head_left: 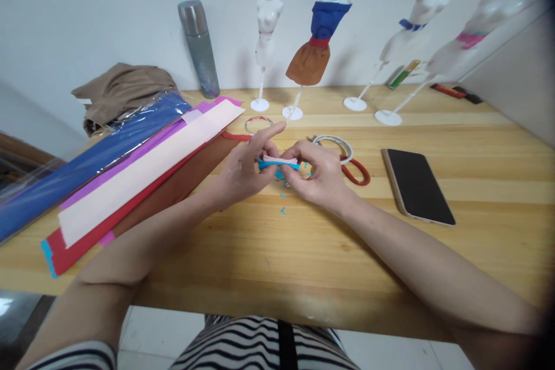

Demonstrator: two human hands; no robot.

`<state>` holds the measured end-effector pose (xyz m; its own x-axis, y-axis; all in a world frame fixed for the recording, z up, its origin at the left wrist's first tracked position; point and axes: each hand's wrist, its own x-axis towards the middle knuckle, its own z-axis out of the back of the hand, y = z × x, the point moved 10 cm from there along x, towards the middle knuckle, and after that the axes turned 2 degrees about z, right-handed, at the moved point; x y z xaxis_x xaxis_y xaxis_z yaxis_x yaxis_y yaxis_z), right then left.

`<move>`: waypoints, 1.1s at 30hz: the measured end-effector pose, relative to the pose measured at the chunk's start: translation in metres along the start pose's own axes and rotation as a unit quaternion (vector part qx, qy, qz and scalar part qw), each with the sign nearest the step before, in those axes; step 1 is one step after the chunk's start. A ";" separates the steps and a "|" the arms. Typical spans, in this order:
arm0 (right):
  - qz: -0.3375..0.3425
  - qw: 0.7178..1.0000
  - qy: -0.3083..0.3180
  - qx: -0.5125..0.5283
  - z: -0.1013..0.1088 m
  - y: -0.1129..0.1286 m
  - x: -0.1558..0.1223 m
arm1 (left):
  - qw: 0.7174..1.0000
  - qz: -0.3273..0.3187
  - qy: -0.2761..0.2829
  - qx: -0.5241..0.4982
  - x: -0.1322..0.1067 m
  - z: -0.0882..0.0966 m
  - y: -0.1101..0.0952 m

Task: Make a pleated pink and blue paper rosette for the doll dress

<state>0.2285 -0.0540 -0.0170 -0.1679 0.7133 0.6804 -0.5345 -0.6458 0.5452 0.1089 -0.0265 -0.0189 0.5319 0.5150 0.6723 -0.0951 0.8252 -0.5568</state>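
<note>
Between my two hands is a small folded piece of pink and blue paper, held just above the table. My left hand pinches its left end between thumb and fingers, with the index finger raised. At the right end, my right hand grips it with thumb and fingertips. Small blue scraps lie on the wood below. Behind my right hand are a roll of tape and orange-handled scissors, whose blades are mostly hidden.
Stacked coloured sheets lie at left, near a brown cloth and a flask. Mini mannequins stand along the back, one in a blue and brown dress. A phone lies at right; a glue tube stands behind.
</note>
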 end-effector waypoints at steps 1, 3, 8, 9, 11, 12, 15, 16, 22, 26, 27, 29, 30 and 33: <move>0.004 1.000 0.000 0.003 0.000 0.001 0.000 | 1.000 -0.001 -0.005 0.002 0.000 0.001 0.000; 0.001 1.000 0.004 0.011 0.000 0.000 0.000 | 1.000 -0.013 -0.013 0.008 0.000 0.002 -0.002; -0.045 0.998 0.010 0.040 -0.003 -0.009 -0.001 | 0.997 -0.056 -0.017 0.045 0.000 0.004 -0.012; -0.053 0.997 0.010 0.049 -0.003 -0.010 -0.002 | 0.997 -0.058 -0.017 0.054 0.000 0.005 -0.013; -0.062 0.996 0.013 0.060 -0.004 -0.011 -0.002 | 0.996 -0.061 -0.016 0.061 0.000 0.005 -0.015; -0.061 0.996 0.014 0.064 -0.004 -0.011 -0.002 | 0.996 -0.065 -0.017 0.062 0.000 0.005 -0.016; -0.061 0.994 0.021 0.086 -0.004 -0.011 -0.002 | 0.995 -0.077 -0.027 0.064 0.000 0.005 -0.019; -0.068 0.992 0.021 0.106 -0.005 -0.014 -0.003 | 0.994 -0.080 -0.033 0.065 -0.001 0.006 -0.020; -0.175 0.958 -0.033 0.224 -0.004 -0.044 -0.009 | 0.993 -0.075 -0.062 0.067 -0.001 0.013 -0.021; -0.212 0.945 -0.016 0.248 -0.012 -0.045 -0.013 | 0.992 -0.053 -0.090 0.072 -0.002 0.018 -0.017; -0.218 0.942 -0.011 0.254 -0.015 -0.043 -0.013 | 0.991 -0.047 -0.100 0.075 -0.002 0.020 -0.016; -0.226 0.936 0.004 0.270 -0.020 -0.037 -0.013 | 0.989 -0.041 -0.114 0.080 -0.002 0.023 -0.016; -0.227 0.933 0.012 0.277 -0.022 -0.033 -0.013 | 0.989 -0.040 -0.119 0.081 -0.002 0.024 -0.017; -0.227 0.928 0.029 0.295 -0.028 -0.024 -0.012 | 0.988 -0.048 -0.124 0.076 -0.001 0.025 -0.021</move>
<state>0.2199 -0.0393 -0.0523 -0.0894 0.9509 0.2964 -0.0169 -0.2990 0.9541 0.0893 -0.0385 0.0039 0.3247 0.4584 0.8273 -0.1904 0.8885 -0.4175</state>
